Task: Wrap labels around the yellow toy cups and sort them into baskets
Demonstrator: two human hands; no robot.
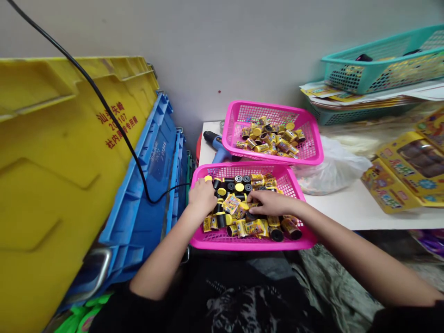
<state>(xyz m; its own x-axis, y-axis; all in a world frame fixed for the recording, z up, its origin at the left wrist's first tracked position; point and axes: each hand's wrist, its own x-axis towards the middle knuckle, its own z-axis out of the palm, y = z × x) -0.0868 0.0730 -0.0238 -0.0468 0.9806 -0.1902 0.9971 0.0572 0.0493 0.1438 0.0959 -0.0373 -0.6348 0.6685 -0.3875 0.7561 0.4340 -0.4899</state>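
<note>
In the near pink basket (243,245) lies a pile of small canisters, some bare black with yellow lids, others in yellow printed wraps. My left hand (203,198) is over the basket's left side, its fingers closed by a canister with a yellow lid (208,178); the fingers hide most of it. Toward the middle of the pile, my right hand (266,202) has thumb and fingers bent around a yellow-wrapped canister (254,203), partly covered by the fingers. A small printed sheet (231,203) lies on the pile between my hands.
Behind stands a second pink basket (231,121) with wrapped canisters, beside a blue heat gun (219,147). Yellow (69,185) and blue crates (152,171) rise at left; a black cable (100,95) hangs across them. To the right are a plastic bag (333,166), printed boxes (395,178) and a teal basket (354,74).
</note>
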